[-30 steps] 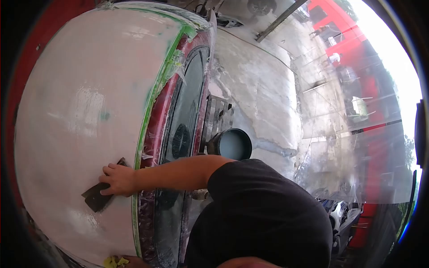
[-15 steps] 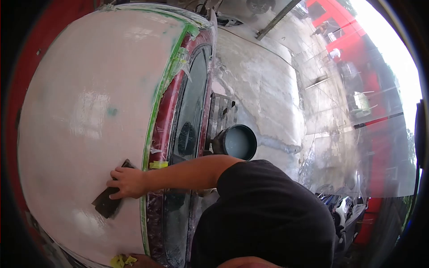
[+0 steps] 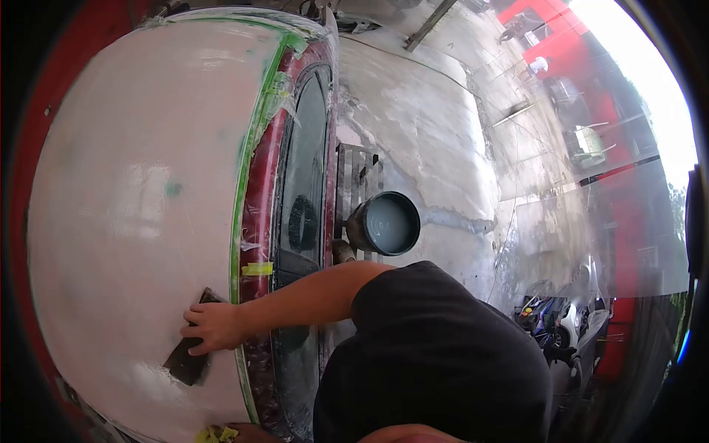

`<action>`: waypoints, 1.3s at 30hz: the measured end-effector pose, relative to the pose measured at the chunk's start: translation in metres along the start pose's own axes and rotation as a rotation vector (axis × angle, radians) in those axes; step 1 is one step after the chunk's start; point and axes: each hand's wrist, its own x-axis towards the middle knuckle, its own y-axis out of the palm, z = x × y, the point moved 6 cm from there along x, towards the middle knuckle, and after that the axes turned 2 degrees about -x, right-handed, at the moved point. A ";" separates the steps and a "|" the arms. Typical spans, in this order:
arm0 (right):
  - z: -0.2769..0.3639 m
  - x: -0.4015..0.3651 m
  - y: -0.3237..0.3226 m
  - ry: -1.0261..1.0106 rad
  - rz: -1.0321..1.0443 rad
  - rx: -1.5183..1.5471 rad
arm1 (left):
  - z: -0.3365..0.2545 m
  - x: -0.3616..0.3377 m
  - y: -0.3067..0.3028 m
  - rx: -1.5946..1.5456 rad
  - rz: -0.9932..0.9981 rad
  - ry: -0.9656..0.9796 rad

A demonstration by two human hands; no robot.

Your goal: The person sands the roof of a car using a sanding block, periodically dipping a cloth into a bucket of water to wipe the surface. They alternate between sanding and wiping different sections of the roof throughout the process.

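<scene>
On the roof's point(image 3: 111, 244) near side, a dark block point(image 3: 187, 362) was clasped crosswise by the right hand point(image 3: 220, 325); beside yellow material point(image 3: 213, 435), the left hand's point(image 3: 255, 434) grip could not be told.

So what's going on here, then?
A person leans over a car, with the right hand gripping a dark block against the pale, partly wet-looking roof. The left hand is at the picture's bottom edge, beside a crumpled yellow piece; whether it grips that is unclear. Green tape runs along the roof's edge above the side windows, and a bucket of cloudy liquid stands beside the car.
</scene>
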 end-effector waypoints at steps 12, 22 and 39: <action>-0.023 0.017 -0.002 0.274 -0.023 -0.037 | -0.005 0.003 0.020 -0.279 0.015 0.105; -0.201 0.103 -0.057 0.547 0.101 -0.346 | 0.045 -0.039 0.041 -0.296 0.010 -0.048; -0.239 0.081 -0.064 0.268 -0.043 -0.276 | 0.006 -0.013 0.008 -0.627 0.065 -0.189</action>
